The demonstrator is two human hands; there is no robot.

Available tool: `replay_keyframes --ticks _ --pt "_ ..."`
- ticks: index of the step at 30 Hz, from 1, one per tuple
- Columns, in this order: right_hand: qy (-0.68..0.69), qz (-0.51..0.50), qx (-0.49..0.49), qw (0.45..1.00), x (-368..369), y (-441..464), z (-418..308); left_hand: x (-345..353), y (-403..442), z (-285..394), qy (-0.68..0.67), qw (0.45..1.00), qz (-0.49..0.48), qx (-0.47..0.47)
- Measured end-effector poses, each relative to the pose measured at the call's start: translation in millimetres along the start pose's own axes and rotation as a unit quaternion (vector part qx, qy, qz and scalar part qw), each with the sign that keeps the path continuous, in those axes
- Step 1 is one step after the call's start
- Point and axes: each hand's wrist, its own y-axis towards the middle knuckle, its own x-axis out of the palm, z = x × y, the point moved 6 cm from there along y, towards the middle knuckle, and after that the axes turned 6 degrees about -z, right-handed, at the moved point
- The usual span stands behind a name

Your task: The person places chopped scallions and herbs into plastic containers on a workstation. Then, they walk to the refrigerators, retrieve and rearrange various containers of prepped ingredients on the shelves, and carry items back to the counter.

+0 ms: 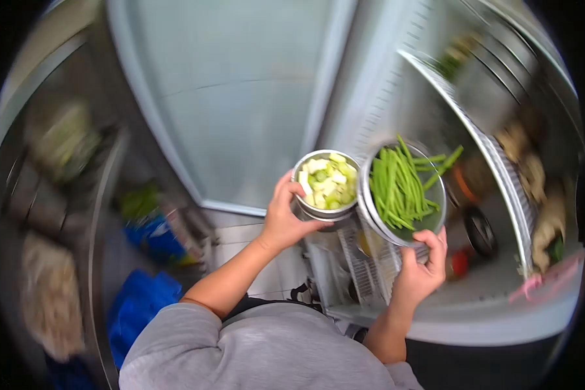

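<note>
Operating remotely, I read the left hand with half-curled fingers gripping a steel bowl of diced pale-green vegetable, right of those fingers. The right hand pinches the near edge of a round bowl, its green beans beyond the fingertips. I judge this a two-bowl holding step; movement calls for level rims.
</note>
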Motion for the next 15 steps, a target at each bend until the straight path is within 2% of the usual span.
replay_keyframes --ticks 2,3,5,6,8,11,12,14,15 --pt "0.091 -0.05 -0.007 0.995 35.2 -4.1 -10.2 -61.6 -33.0 19.5 0.104 0.994 0.044 -0.012" --pt "0.08 -0.11 -0.032 0.99 54.5 -7.8 -15.1 -92.0 -49.6 39.3 0.158 0.984 0.076 -0.038" --pt "0.164 -0.157 -0.036 0.973 93.9 -14.5 -41.1 -145.9 -82.0 83.4 0.242 0.959 0.146 -0.013" --pt "0.223 -0.169 -0.012 0.96 87.9 3.1 -12.9 -122.4 -79.1 115.9 0.287 0.944 0.163 -0.008" --pt "0.295 -0.233 -0.001 0.926 134.4 -15.3 -46.1 -173.3 -114.1 163.7 0.367 0.903 0.222 -0.013" --pt "0.414 -0.321 -0.048 0.851 176.1 -31.9 -105.5 -206.7 -170.4 218.0 0.436 0.843 0.312 -0.044" --pt "0.429 -0.322 -0.097 0.838 183.9 -35.3 -127.9 -209.8 -187.1 235.6 0.445 0.825 0.345 -0.044" --pt "0.456 -0.355 -0.123 0.807 210.3 -54.5 -184.9 -232.0 -224.2 277.9 0.473 0.781 0.4 -0.085" --pt "0.459 -0.366 -0.143 0.797 224.4 -61.3 -204.5 -236.6 -239.8 297.0 0.464 0.77 0.431 -0.076"
